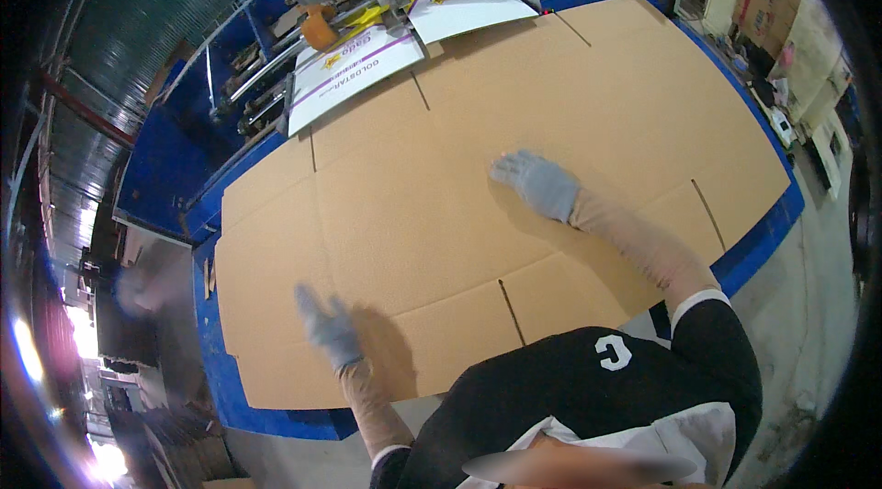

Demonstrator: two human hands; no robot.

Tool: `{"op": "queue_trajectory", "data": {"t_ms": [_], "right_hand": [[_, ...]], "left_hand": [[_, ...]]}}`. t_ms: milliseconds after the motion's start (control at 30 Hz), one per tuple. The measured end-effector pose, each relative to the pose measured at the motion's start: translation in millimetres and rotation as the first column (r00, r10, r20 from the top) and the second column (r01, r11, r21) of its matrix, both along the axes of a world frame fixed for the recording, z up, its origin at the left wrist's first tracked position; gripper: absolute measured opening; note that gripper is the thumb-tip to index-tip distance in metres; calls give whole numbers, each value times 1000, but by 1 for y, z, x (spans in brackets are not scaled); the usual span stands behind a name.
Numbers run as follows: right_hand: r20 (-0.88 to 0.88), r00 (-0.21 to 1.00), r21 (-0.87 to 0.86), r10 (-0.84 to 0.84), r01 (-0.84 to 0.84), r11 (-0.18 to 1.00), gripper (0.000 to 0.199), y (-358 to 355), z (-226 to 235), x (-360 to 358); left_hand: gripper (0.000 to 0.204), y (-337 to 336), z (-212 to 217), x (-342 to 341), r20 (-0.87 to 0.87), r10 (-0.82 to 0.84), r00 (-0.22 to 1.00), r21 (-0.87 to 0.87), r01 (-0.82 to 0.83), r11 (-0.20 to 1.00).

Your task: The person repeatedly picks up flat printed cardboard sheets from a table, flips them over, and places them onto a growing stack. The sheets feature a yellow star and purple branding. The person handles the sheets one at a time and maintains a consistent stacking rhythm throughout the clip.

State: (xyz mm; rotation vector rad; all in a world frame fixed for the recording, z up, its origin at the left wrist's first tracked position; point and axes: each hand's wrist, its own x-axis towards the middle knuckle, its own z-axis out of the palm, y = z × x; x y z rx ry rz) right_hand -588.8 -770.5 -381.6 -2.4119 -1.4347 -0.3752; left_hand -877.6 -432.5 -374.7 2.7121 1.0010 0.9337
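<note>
Under both gloved hands lies one big flat cardboard sheet (514, 168), brown, slotted along its edges, spread over the blue surface (213, 370). Left hand (328, 328) is down near the sheet's near-left corner, fingers spread and pointing away from the person, palm low over the cardboard; it's blurred, so whether it actually presses the sheet is hard to say. No grip closed there, the fingers are splayed wide and hold nothing. Right hand (539, 181) is stretched far out, arm long across the board, flat on the middle of the sheet, fingers pointing left and slightly away. Open palm again, nothing clasped, just laid on the cardboard. The two hands are well apart, the right one further from the body than the left.

Beyond the right hand, at the sheet's far edge, two white printed sheets (354, 76) with purple stripes and yellow marks lie half over the cardboard, coming out from under a machine. Orange rollers (320, 31) sit on metal bars just above them. Off past the right hand's side, stacked cardboard boxes (767, 2) stand by the wall. Grey gloves, tan sleeves, black top with white trim at the lower edge.
</note>
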Motion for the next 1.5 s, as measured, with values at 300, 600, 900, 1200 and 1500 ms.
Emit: {"op": "queue_trajectory", "data": {"t_ms": [300,600,900,1200,1500], "right_hand": [[-102,990,64,98,-92,994,36,-8,16,-38],[-118,987,120,107,-93,988,30,-31,24,-63],[-241,969,141,58,-24,990,29,-28,22,-61],[-678,735,436,6,396,808,29,-24,25,-60],[-662,469,708,585,132,694,48,-17,141,12]], "left_hand": [[57,64,-25,-123,-259,743,617,-380,-772,509],[42,95,-30,-150,39,832,553,-390,-758,522],[13,119,-35,-222,786,617,40,-533,551,643],[25,41,107,-156,919,227,323,-320,274,907],[30,-162,107,-40,155,-762,629,-2,771,637]]}}
